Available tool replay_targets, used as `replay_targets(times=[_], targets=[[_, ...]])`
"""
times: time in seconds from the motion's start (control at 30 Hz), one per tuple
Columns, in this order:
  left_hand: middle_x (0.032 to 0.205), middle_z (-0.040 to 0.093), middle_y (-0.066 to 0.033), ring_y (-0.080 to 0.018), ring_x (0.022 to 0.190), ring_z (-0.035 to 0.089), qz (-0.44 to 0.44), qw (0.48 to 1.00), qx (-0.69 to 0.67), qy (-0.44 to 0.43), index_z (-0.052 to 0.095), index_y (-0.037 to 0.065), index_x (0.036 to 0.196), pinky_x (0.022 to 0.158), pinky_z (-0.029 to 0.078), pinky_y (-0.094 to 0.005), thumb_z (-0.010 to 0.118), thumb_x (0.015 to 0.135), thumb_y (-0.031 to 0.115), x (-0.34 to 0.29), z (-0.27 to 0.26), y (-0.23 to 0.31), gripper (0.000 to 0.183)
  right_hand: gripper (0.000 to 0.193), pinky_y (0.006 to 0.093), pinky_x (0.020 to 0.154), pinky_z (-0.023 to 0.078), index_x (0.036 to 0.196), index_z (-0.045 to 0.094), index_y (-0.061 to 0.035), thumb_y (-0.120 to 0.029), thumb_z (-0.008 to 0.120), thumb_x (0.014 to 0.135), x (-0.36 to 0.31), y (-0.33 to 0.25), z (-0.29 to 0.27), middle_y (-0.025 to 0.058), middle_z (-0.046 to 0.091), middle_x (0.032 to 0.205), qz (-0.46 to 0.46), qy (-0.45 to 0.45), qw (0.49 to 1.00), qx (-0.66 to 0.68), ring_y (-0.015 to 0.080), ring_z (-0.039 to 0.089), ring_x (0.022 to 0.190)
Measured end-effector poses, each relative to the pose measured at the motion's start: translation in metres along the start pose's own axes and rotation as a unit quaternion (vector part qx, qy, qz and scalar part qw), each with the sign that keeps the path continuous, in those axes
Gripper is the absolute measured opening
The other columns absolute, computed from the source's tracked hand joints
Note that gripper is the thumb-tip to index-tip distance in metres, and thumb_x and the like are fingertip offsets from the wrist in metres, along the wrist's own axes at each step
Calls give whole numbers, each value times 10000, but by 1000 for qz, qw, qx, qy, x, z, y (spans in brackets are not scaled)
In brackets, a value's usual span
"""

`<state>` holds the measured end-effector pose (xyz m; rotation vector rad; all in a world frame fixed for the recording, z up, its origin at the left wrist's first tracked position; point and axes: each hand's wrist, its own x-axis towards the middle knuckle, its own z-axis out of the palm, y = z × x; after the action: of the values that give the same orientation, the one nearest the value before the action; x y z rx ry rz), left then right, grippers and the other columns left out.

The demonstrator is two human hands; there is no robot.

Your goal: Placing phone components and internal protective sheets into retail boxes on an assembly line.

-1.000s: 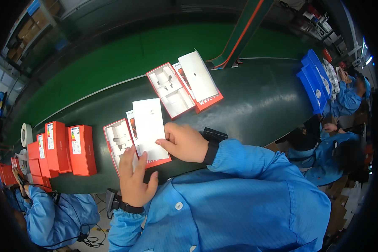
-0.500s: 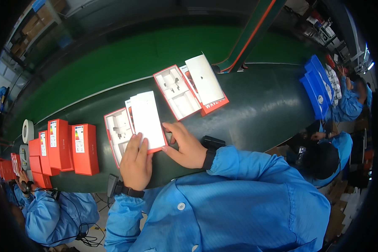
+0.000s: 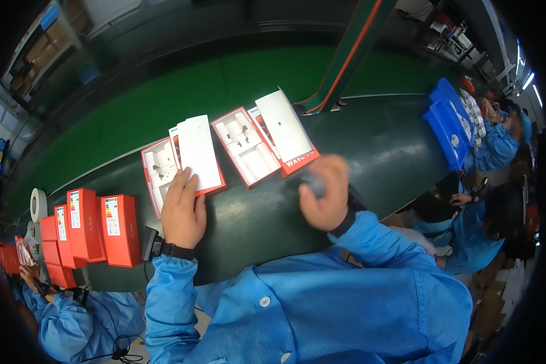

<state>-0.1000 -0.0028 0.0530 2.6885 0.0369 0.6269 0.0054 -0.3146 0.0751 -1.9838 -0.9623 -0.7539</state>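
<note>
My left hand [image 3: 184, 212] lies flat at the near end of an open red-rimmed box with a white insert [image 3: 162, 173], fingers stretched out. Its fingertips touch the lower end of a white paper sleeve [image 3: 199, 151], which rests on a red box lid [image 3: 217, 184] beside the insert. Right of that pair is a second open box with a white insert [image 3: 244, 148], next to a lid with a white sleeve [image 3: 284, 124] on it. My right hand [image 3: 326, 197] is raised right of the boxes, blurred, its fingers curled round something small and greyish that I cannot make out.
Several closed red boxes [image 3: 120, 230] stand at the left, near rolls of tape [image 3: 38, 205]. A green post [image 3: 346, 60] rises behind the table. Blue trays [image 3: 446, 130] sit at the far right. Co-workers in blue sleeves work at both sides.
My right hand has left the near end of the left sleeve and moved to the right, lifting. My left hand stays at the box. The whole view has shifted slightly.
</note>
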Motion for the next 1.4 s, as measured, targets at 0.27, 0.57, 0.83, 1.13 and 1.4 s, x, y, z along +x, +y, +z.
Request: replay_targets(times=[0.27,0.57,0.83,1.13,1.4], targets=[[1432,635,-218,-418,1356,586,-14,995,-103,4,683,-5,1275,1164,456,-456,717,885,22,-5,-14,10,392,599,337,974,536,1544,429,49,-141,680,1034,-23,69,7,168,464,1505,354,-134,901,213,260,578,1274],[1518,563,-260,-450,1394,532,-229,945,223,71,619,-19,1424,1185,400,-535,727,931,192,-62,-81,-92,547,645,389,1070,481,1574,400,28,-67,663,993,-48,60,1,185,471,1511,305,-141,911,240,290,543,1354],[1514,579,-222,-435,1410,519,-205,967,148,-40,656,20,1408,1168,435,-496,807,861,193,-77,-106,-71,592,397,354,985,483,1309,581,7,38,629,916,-21,20,-10,158,545,1373,279,-25,947,158,241,572,1169],[1463,584,-170,-306,1330,591,-314,934,-99,135,593,6,1422,1096,488,-412,781,895,83,-111,-115,-57,565,319,410,962,506,1211,635,8,-30,702,901,13,-51,-14,184,631,1167,64,-164,937,302,339,633,1055],[1483,527,-161,-260,1328,572,-245,819,-470,218,383,-35,1548,1131,470,-427,835,918,423,-92,-92,87,901,1197,502,1287,235,1680,44,65,-413,826,910,3,-112,42,332,225,1685,76,-417,787,448,449,221,1599]])
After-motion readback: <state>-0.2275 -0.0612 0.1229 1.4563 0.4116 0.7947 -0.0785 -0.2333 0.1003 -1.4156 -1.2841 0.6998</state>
